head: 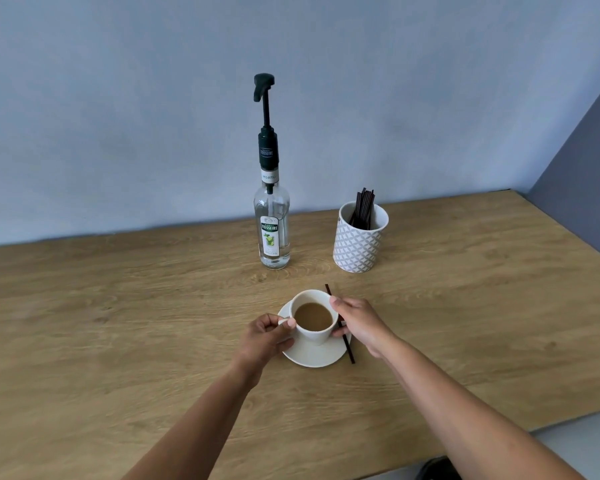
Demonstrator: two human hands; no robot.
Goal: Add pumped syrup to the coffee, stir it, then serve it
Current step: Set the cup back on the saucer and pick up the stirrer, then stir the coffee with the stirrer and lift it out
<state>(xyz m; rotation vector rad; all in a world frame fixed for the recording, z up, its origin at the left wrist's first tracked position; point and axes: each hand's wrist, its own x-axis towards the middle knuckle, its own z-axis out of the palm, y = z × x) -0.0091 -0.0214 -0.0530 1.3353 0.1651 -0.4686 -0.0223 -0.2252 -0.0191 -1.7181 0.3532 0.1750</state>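
Both hands on the cup, near centre of the wooden surface. Left hand pinches the handle on the cup's left side, fingers curled. Right hand grips the cup's right side, thumb up at the rim, fingers on the wall below.

Cup holds light brown coffee and sits over a white saucer; can't tell if its base is touching the saucer. One dark stirrer lies across the saucer's right edge, partly hidden under the right hand, with its far end poking out behind the cup.

Syrup bottle stands upright farther back, well apart from the cup. Its black pump is up with the spout pointing left. To the bottle's right is a patterned holder with spare stirrers. Behind them is a blue-grey wall.
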